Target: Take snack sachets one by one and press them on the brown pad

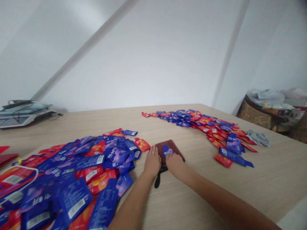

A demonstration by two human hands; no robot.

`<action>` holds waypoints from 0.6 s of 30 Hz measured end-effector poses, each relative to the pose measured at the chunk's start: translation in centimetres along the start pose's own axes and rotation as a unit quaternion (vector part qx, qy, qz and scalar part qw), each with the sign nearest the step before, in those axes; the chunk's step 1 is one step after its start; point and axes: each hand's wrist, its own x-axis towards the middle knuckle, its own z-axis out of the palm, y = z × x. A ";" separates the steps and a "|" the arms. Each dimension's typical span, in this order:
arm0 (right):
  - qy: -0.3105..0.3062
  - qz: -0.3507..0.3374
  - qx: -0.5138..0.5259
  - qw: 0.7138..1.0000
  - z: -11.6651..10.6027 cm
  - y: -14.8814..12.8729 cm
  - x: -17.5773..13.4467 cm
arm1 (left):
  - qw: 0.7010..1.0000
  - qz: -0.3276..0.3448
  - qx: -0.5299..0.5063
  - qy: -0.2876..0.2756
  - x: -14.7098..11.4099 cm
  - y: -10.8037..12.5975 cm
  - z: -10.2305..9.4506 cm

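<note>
1. Packet (pixel 165 149), blue with pale lettering, lies on a brown pad (pixel 174 146) near the middle of the table (pixel 179 207); fingers cover its lower part.
2. Right hand (pixel 176 164): fingers bent down onto the packet. From my remote post I cannot tell whether it pinches or only presses.
3. Left hand (pixel 153 162): spread flat, fingers pointing forward, over the pad's left edge. I see nothing gripped.
4. Black strap (pixel 157 180) juts out on the near side, between the forearms.
5. Left pile (pixel 90 163): blue and red packets, heaped loosely. One red packet (pixel 142 144) sits just beside the pad.
6. Right pile (pixel 200 120): same colours, strung out towards crumpled grey cloth (pixel 258 138).
7. Scale-like device (pixel 31 118), far left, I note, papers on top.
</note>
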 end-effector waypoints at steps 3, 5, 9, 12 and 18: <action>-0.040 -0.057 0.004 0.998 -1.0 1.1 -1.0 | 1.000 -0.006 -0.005 0.003 0.0 0.0 0.2; -0.051 -0.078 0.054 0.994 -2.2 2.5 -0.3 | 1.000 -0.013 -0.011 0.004 0.0 0.0 0.2; -0.032 -0.051 0.218 0.974 -4.7 4.7 3.7 | 0.999 -0.021 -0.025 0.004 -0.1 0.1 0.0; -0.017 -0.073 0.289 0.954 -5.4 4.3 7.3 | 0.999 -0.013 -0.036 0.016 -0.1 0.2 -0.1; 0.061 0.074 0.460 0.883 -1.9 5.7 12.9 | 0.999 -0.020 -0.039 0.009 -0.1 0.1 0.2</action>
